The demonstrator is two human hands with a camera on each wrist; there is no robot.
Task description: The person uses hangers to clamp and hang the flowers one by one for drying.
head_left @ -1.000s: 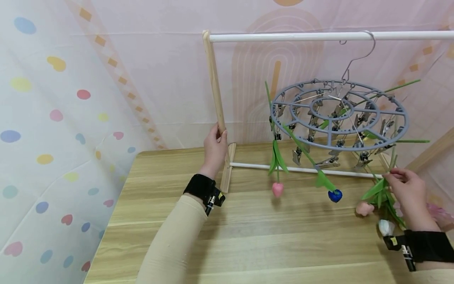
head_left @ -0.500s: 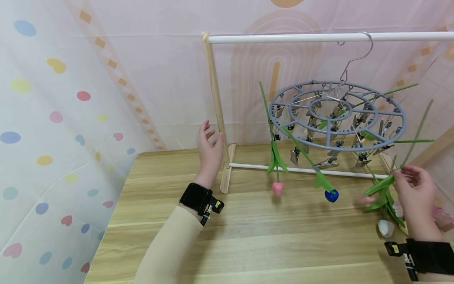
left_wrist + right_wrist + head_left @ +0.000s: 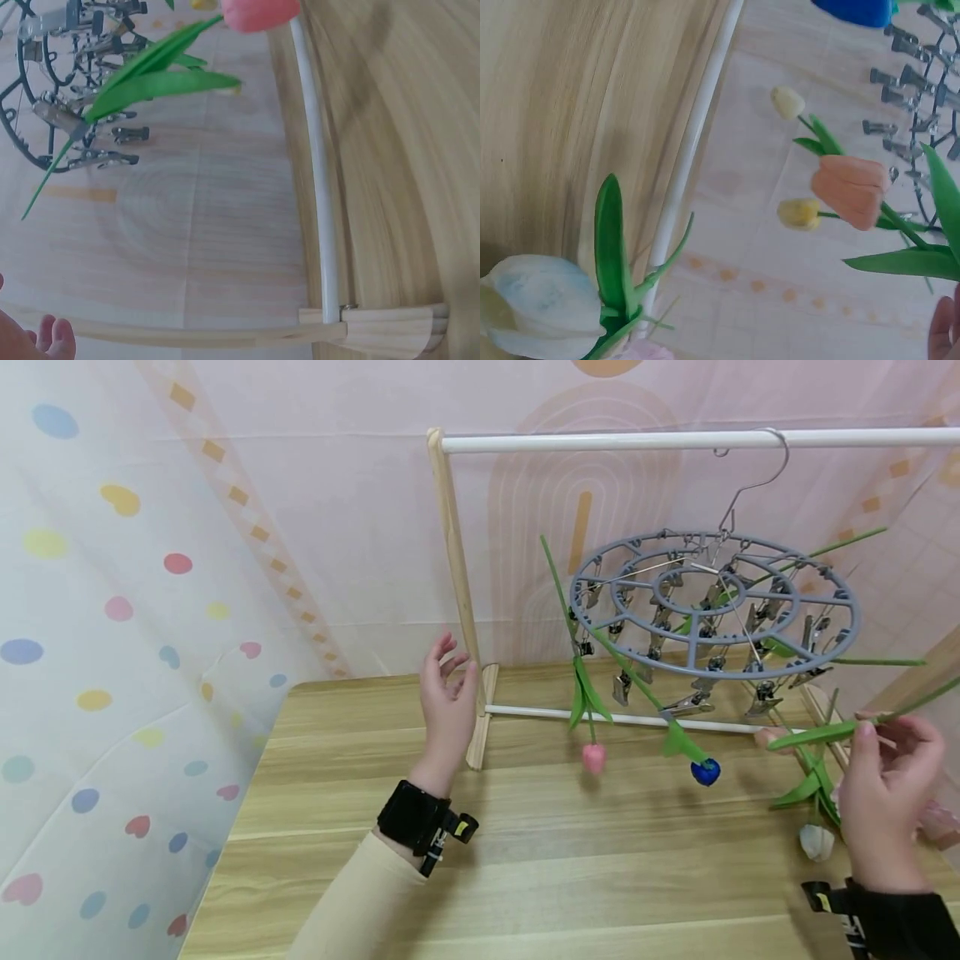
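Note:
My left hand [image 3: 448, 681] hovers open just left of the rack's wooden post [image 3: 454, 568], touching nothing; its fingertips [image 3: 52, 337] show in the left wrist view. My right hand [image 3: 873, 737] pinches the green stem of a peach tulip [image 3: 768, 737], held almost level above the table with its bloom [image 3: 851, 187] pointing left. A grey round clip hanger [image 3: 712, 602] hangs by its hook from the white top rail [image 3: 637, 440]. A pink tulip [image 3: 593, 757] and a blue tulip [image 3: 706, 771] dangle head down from its clips.
A white tulip [image 3: 816, 841] and other green-leaved stems lie on the wooden table [image 3: 525, 877] under my right hand, with pink blooms [image 3: 941, 818] at the right edge. The rack's lower white rail [image 3: 637, 719] runs behind. Patterned fabric walls close in at left and back.
My left hand let go of the wooden post and opened beside it. My right hand lifted the peach tulip off the table, its stem swinging towards level.

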